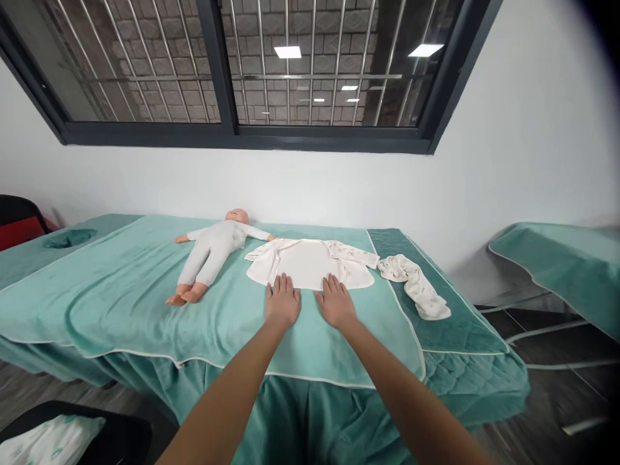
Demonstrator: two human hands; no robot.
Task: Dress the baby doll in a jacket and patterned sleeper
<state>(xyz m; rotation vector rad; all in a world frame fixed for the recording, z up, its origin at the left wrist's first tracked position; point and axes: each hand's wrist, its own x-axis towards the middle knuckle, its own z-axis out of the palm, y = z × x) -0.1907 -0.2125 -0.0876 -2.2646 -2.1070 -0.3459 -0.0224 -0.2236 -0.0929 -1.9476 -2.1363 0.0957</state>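
Observation:
A small white baby top lies spread open on the green bed cover, its patterned sleeves reaching out to both sides. My left hand rests flat with its fingertips on the lower edge of the top, left of the middle. Palm down, my right hand touches the same edge a little to the right. Neither hand grips anything. Left of the top, a baby doll in a pale grey-white suit lies on its back, one of its hands by the top's left sleeve.
Crumpled white patterned baby clothing lies right of the top on the bed. A window is set in the wall behind. Patterned cloth sits in a black container at lower left. Another green-covered bed stands at right.

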